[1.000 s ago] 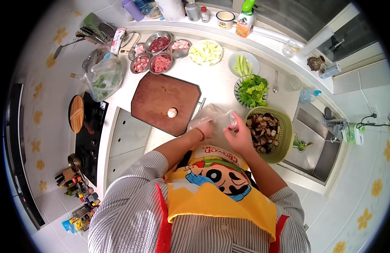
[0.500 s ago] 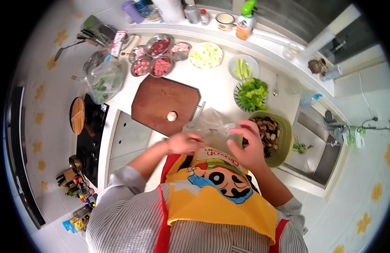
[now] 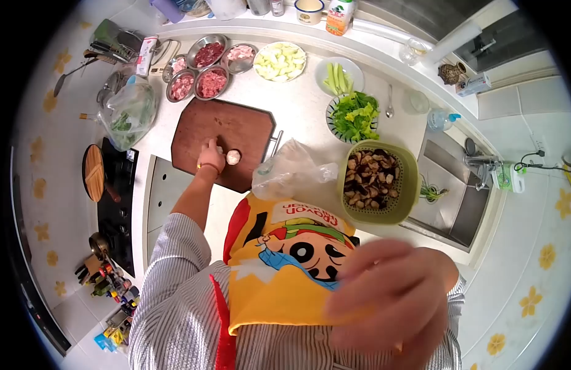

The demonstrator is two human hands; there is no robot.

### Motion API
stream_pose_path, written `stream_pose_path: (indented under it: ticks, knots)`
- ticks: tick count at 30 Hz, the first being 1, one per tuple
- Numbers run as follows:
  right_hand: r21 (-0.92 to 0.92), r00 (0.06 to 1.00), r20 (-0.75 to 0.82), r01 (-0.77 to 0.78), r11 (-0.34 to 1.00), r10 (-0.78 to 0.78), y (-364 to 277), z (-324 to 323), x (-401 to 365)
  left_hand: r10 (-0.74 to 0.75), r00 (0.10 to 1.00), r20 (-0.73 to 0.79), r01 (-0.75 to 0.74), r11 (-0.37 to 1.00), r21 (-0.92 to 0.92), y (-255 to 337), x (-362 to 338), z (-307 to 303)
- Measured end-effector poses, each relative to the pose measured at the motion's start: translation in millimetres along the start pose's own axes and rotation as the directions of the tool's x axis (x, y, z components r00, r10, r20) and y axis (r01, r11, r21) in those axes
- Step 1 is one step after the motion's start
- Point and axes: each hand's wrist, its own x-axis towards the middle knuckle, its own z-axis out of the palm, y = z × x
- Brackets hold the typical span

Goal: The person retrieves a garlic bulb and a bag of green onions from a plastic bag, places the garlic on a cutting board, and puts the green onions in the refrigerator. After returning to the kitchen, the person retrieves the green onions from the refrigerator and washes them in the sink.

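My left hand [image 3: 212, 155] is down on the brown cutting board [image 3: 193, 132], its fingers closed downward. A pale bit shows at the fingertips, but I cannot make out what it is. Just right of them sits a whitish round bulb [image 3: 233, 157] that looks like garlic. A crumpled clear plastic bag [image 3: 291, 172] lies on the counter beside the board, touched by neither hand. My right hand [image 3: 393, 302] is raised close to the camera in front of the yellow apron [image 3: 267, 302]. Motion blurs its fingers, which seem bent.
A green colander [image 3: 412, 185] with dark and pale cut pieces stands beside the sink [image 3: 458, 209]. Behind are a bowl of leafy greens [image 3: 354, 117], a plate of green stalks [image 3: 338, 77], a plate of pale chunks [image 3: 280, 61] and several metal bowls of meat [image 3: 211, 81].
Both hands have left the plastic bag, which now lies on the counter. The left moved onto the board beside the bulb; the right came back and up toward the camera. The view shifted slightly.
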Motion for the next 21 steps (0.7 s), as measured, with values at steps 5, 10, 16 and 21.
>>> stream_pose_path:
  ticks: [5, 10, 16, 21]
  knots:
    - [-0.506, 0.758, -0.344, -0.647, 0.571, 0.554, 125, 14, -91, 0.669, 0.493, -0.556, -0.840, 0.532, -0.104, 63, -119, -76]
    - [-0.460, 0.615, -0.261, -0.757, 0.465, 0.744, 205, 43, -186, 0.846, 0.495, -0.200, -0.857, 0.437, -0.274, 115, -202, -22]
    - [0.448, 0.602, -0.130, -0.673, 0.588, 0.788, 194, 71, -147, 0.517, 0.744, 0.423, -0.659, 0.673, 0.336, 93, -165, 9]
    - [0.290, 0.469, 0.065, -0.853, 0.433, 0.881, 183, 72, -149, 0.776, 0.620, 0.117, -0.779, 0.627, -0.030, 87, -237, -117]
